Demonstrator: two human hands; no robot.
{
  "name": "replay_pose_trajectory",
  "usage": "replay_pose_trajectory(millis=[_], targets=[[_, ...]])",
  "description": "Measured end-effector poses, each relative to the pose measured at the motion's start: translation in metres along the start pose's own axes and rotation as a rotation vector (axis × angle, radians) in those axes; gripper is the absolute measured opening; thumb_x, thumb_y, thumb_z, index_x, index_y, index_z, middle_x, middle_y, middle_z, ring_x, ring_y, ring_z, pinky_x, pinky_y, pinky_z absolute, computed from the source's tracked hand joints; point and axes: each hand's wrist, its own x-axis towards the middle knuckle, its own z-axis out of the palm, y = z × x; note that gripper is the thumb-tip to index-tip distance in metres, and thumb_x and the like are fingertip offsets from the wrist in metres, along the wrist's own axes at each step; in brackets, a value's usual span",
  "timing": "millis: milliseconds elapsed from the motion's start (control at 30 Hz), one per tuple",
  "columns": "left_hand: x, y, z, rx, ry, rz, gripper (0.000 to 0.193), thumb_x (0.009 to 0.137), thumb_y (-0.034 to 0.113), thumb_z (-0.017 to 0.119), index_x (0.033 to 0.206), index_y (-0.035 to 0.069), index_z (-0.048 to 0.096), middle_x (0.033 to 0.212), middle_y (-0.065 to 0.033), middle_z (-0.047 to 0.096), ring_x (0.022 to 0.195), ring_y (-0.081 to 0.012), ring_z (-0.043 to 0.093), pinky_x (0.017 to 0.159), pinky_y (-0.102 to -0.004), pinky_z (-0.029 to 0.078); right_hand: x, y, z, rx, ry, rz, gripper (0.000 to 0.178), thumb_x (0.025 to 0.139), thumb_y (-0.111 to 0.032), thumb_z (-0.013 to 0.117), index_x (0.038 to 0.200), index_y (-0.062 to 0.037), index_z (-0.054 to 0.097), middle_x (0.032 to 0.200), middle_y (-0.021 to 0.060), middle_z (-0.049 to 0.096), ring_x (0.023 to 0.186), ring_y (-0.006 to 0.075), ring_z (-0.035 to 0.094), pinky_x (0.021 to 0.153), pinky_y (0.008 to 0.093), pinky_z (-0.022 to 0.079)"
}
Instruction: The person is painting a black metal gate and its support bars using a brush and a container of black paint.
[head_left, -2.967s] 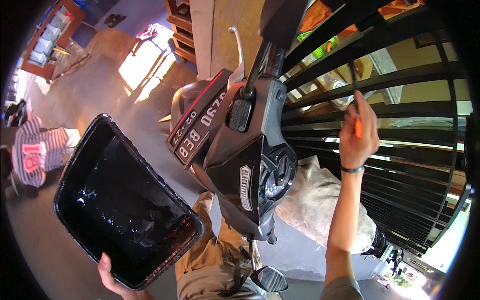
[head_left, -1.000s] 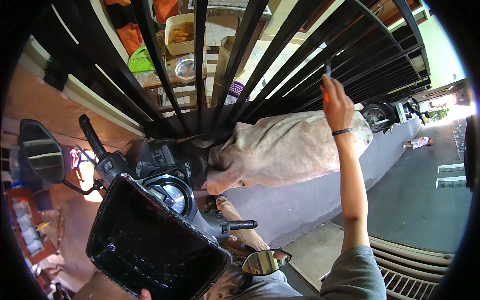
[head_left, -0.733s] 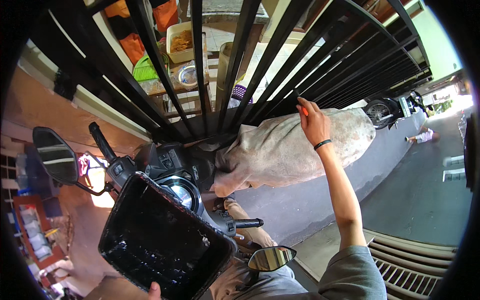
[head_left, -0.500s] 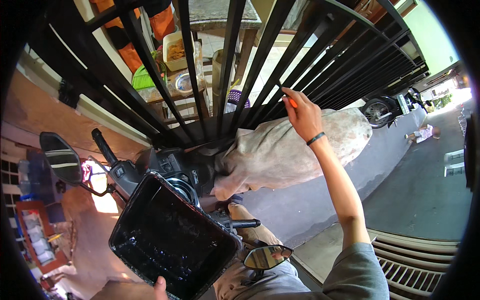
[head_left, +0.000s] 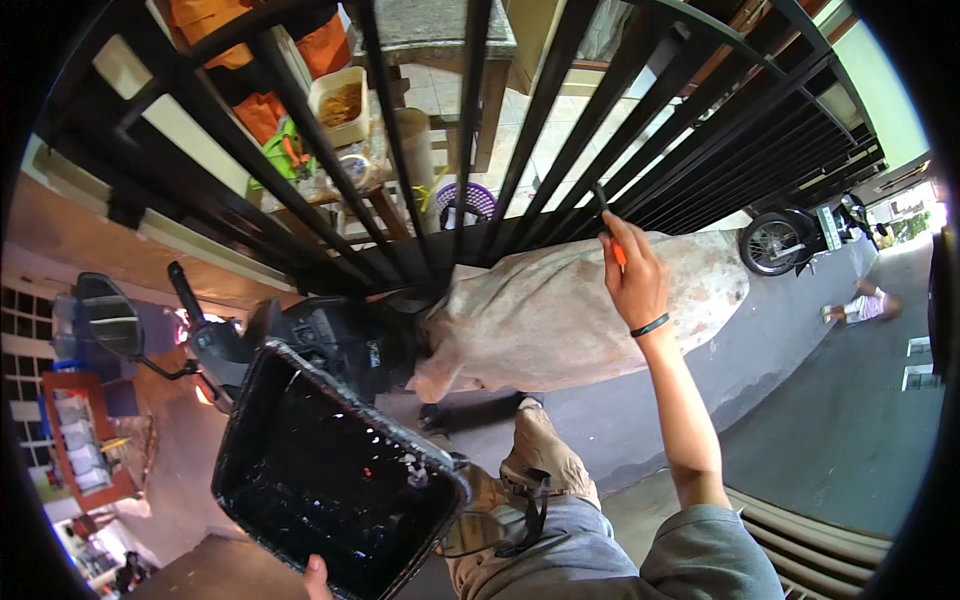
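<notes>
My right hand (head_left: 638,280) is closed round a slim tool with an orange handle (head_left: 617,252) and a dark tip. The tip reaches up to the black metal bars of a gate (head_left: 520,130); whether it touches them I cannot tell. My left hand (head_left: 316,578) grips the lower rim of a black, rectangular open tub (head_left: 345,480); only its thumb shows. Small pale and coloured specks lie inside the tub. Below my right hand, a stained beige cloth (head_left: 560,310) drapes over the seat of a parked motor scooter (head_left: 330,335).
Close to the tub stand the scooter's left mirror (head_left: 110,312) and a near mirror (head_left: 475,532). Behind the bars are a table (head_left: 430,40), a food container (head_left: 342,105) and a purple basket (head_left: 467,203). Another motorcycle (head_left: 780,242) and a person (head_left: 862,304) are farther right.
My right hand with the orange-handled tool has shifted right and slightly down along the bars. The tub has moved slightly left, and my legs show more beside it.
</notes>
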Motion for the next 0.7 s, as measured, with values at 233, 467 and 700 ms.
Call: replay_pose_trajectory(millis=[233, 467, 700], targets=[[-0.073, 0.056, 0.059, -0.061, 0.118, -0.12, 0.079, 0.082, 0.026, 0.092, 0.139, -0.007, 0.048, 0.129, -0.0259, 0.058, 0.106, -0.0358, 0.066, 0.09, -0.042, 0.06, -0.018, 0.095, -0.004, 0.049, -0.067, 0.139, 0.03, 0.098, -0.015, 0.069, 0.128, -0.016, 0.069, 0.109, 0.0092, 0.072, 0.085, 0.0328, 0.073, 0.066, 0.0395, 0.058], [-0.12, 0.071, 0.09, -0.042, 0.088, -0.042, 0.072, 0.082, 0.019, 0.091, 0.138, -0.003, 0.051, 0.128, -0.0265, 0.058, 0.105, -0.0363, 0.066, 0.089, -0.0441, 0.061, 0.002, 0.129, 0.018, 0.13, -0.185, -0.034, 0.03, 0.096, -0.016, 0.072, 0.126, -0.0154, 0.069, 0.106, 0.008, 0.071, 0.08, 0.0323, 0.072, 0.063, 0.0401, 0.057], [-0.143, 0.109, 0.115, -0.52, 0.27, -0.489, 0.058, 0.087, 0.012, 0.084, 0.137, 0.004, 0.055, 0.128, -0.0292, 0.058, 0.103, -0.04, 0.066, 0.086, -0.0502, 0.063, 0.052, 0.157, 0.008, 0.1, -0.144, -0.199, 0.026, 0.094, -0.017, 0.073, 0.12, -0.0142, 0.071, 0.099, 0.0074, 0.072, 0.077, 0.0286, 0.072, 0.063, 0.0375, 0.056]])
